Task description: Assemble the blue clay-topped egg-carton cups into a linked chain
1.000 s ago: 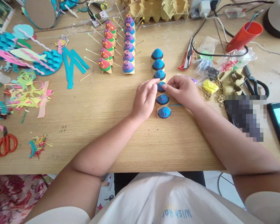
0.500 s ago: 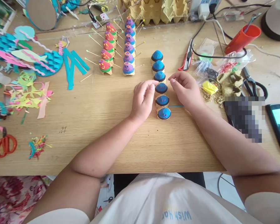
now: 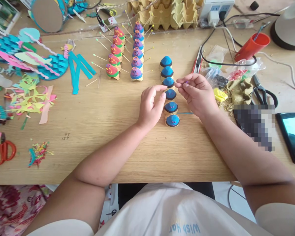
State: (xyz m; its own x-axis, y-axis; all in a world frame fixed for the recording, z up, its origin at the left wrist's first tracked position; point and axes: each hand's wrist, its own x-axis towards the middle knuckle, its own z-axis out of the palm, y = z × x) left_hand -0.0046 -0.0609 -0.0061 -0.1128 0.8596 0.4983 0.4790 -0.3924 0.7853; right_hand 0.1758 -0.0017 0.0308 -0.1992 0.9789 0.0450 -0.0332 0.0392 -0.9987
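Note:
A row of blue-topped egg-carton cups [image 3: 170,94] with dark rims runs away from me. The nearest cups carry small pinkish-purple dots like eyes, and the front one also has a mouth line. To the left of the row, my left hand [image 3: 150,106] has its thumb and forefinger apart, the fingertips beside or touching the third and fourth cups. On the other side, my right hand [image 3: 198,95] is raised with its fingers pinched together; a small purple bit [image 3: 186,83] shows at the fingertips. A thin blue strip [image 3: 184,113] lies right of the cups.
Red-green caterpillars' cups [image 3: 112,71] and purple-blue cups [image 3: 136,73] with pins stand farther back. A utility knife [image 3: 198,60], red cup [image 3: 252,47], black-handled scissors [image 3: 264,93] and phone [image 3: 291,137] are at right. Paper scraps [image 3: 29,101] and orange-handled scissors [image 3: 3,152] lie left.
My right hand has turned and lifted slightly toward the row, and the purple bit at its fingertips now shows. My left hand stays nearly in place. The view has shifted a little.

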